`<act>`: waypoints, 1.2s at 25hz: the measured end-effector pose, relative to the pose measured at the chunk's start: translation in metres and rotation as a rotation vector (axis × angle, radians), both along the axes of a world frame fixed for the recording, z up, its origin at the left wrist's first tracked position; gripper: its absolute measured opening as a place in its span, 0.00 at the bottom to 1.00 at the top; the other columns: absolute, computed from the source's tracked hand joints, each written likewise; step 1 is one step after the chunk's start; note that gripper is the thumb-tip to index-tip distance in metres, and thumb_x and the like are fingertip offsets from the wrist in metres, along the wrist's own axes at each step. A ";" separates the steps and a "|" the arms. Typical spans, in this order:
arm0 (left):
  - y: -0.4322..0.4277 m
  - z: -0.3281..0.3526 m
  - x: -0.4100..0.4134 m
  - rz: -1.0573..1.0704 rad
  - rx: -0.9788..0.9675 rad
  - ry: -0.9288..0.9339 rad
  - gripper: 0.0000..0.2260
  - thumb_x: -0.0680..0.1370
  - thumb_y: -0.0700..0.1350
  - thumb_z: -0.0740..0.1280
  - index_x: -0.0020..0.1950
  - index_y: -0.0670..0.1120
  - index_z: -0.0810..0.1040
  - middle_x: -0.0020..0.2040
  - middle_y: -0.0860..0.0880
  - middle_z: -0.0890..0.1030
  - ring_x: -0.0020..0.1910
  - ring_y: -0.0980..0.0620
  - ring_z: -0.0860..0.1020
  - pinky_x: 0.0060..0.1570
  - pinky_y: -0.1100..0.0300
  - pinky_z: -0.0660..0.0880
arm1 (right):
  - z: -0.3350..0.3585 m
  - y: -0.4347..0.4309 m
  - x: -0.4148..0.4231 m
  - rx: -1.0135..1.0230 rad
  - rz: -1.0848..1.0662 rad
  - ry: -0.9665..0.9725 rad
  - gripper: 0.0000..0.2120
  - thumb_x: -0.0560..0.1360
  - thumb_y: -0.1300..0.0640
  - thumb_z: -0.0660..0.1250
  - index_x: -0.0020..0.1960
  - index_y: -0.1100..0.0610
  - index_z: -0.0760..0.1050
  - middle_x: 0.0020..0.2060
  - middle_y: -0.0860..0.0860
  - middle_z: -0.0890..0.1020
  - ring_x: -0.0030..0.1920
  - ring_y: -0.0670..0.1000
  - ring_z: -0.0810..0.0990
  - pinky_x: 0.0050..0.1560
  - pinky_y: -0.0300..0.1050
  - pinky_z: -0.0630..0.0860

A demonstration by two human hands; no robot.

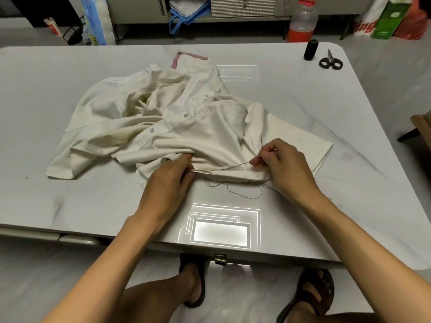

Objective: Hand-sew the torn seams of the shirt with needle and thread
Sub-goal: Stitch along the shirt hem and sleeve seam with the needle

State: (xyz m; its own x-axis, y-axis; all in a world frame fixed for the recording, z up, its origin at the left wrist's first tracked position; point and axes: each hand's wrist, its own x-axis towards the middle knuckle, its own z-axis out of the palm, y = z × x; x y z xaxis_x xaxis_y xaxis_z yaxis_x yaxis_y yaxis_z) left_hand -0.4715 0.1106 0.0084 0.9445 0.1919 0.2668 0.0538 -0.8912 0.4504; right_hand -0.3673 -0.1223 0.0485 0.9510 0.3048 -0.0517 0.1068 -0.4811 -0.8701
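From the head view, a cream shirt [182,127] lies crumpled across the middle of the white marbled table [70,206], its buttoned front facing up and one folded seam edge pulled toward the near edge. The left hand [170,183] rests on the table at that fold, its fingers curled into the cloth and gripping it. The right hand [283,169], just to the right along the same fold, pinches a dark thread [233,167] between thumb and fingertips. The thread runs taut from the pinch leftward into the seam. A thin dark line stands up from the pinching fingers; it may be the needle, but it is too fine to tell. More thread lies in loose loops on the table just in front of the fold. At the far right corner stand a black spool [311,49] and, just beside it, small scissors [330,61].
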 end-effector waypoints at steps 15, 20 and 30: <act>-0.048 0.049 0.035 -0.094 -1.027 0.095 0.07 0.78 0.37 0.70 0.56 0.42 0.83 0.49 0.46 0.86 0.51 0.53 0.83 0.55 0.63 0.77 | 0.020 0.039 0.006 0.385 0.133 0.181 0.03 0.72 0.61 0.74 0.43 0.54 0.84 0.51 0.47 0.82 0.51 0.44 0.79 0.55 0.34 0.73; -0.050 0.052 0.037 -0.113 -1.108 0.068 0.06 0.79 0.35 0.67 0.45 0.42 0.82 0.36 0.47 0.82 0.36 0.52 0.79 0.43 0.62 0.77 | 0.024 0.034 0.002 0.522 0.171 0.385 0.04 0.74 0.61 0.72 0.48 0.59 0.83 0.43 0.50 0.85 0.49 0.44 0.83 0.56 0.36 0.76; -0.054 0.053 0.039 -0.066 -1.109 0.080 0.07 0.79 0.42 0.69 0.42 0.46 0.84 0.32 0.50 0.75 0.27 0.53 0.58 0.29 0.59 0.53 | 0.028 0.014 -0.011 0.394 0.095 0.198 0.06 0.75 0.58 0.71 0.50 0.55 0.85 0.44 0.46 0.86 0.44 0.37 0.81 0.48 0.29 0.74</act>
State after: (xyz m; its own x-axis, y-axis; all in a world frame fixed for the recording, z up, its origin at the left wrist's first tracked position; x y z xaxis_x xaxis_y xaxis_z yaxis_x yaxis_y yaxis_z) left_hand -0.4324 0.0567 0.0616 0.9683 0.2355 -0.0835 0.0857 0.0009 0.9963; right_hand -0.3781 -0.1084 0.0767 0.9013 0.4231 -0.0928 -0.0527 -0.1055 -0.9930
